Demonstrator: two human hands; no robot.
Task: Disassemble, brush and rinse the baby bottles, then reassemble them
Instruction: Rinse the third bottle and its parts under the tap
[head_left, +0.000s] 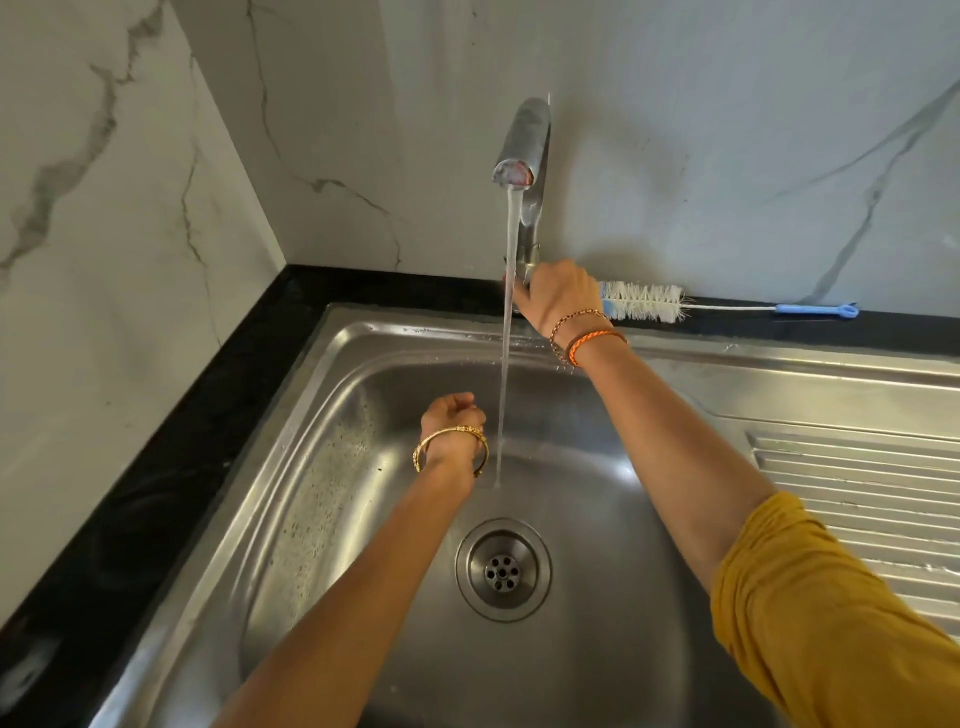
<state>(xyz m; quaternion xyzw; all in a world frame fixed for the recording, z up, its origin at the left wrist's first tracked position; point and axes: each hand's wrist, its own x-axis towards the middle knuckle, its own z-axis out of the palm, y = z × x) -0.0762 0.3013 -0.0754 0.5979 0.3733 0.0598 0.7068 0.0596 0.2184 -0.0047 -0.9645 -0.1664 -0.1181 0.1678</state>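
Observation:
Water runs in a thin stream (506, 332) from the steel tap (522, 150) into the steel sink (363, 467). My right hand (556, 301) is wrapped around the tap's base or handle at the back rim. Over the basin, my left hand (452, 421) is curled into a loose fist just left of the stream; whether it holds anything is hidden. A white-bristled bottle brush (644, 302) with a blue handle end (818, 310) lies on the black counter ledge behind the sink, right of the tap. No baby bottle parts are in view.
The drain (503, 570) sits in the middle of the basin. A ribbed steel drainboard (857, 493) lies to the right. Black counter (156, 441) borders the sink on the left and back, against marble-look walls (130, 208).

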